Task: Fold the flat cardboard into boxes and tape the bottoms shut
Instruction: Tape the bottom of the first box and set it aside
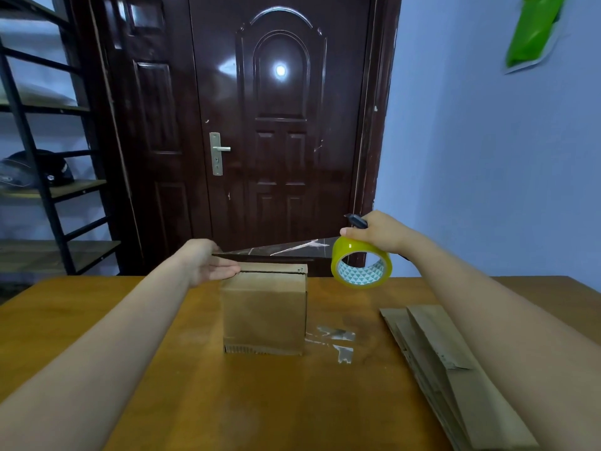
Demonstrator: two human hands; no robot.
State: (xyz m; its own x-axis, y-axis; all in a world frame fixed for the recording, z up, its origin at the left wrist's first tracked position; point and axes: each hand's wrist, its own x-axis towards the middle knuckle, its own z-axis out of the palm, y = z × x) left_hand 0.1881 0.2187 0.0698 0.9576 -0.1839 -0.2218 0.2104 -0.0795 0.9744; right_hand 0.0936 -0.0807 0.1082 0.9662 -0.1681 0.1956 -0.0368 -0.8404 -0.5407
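Note:
A folded brown cardboard box (pixel 265 312) stands on the wooden table (pixel 201 395), its closed flaps facing up. My left hand (pixel 208 263) pinches the free end of a clear tape strip (pixel 286 249) at the box's top left edge. The strip stretches just above the box to a yellow tape roll (pixel 361 266). My right hand (pixel 379 232) grips that roll above and to the right of the box, and a dark cutter (pixel 356 220) sticks out of the same hand.
A stack of flat cardboard (pixel 445 369) lies on the table at the right. Scraps of clear tape (pixel 338 343) stick to the tabletop beside the box. A dark door (pixel 276 125) stands behind the table, a metal shelf (pixel 42 177) at the left.

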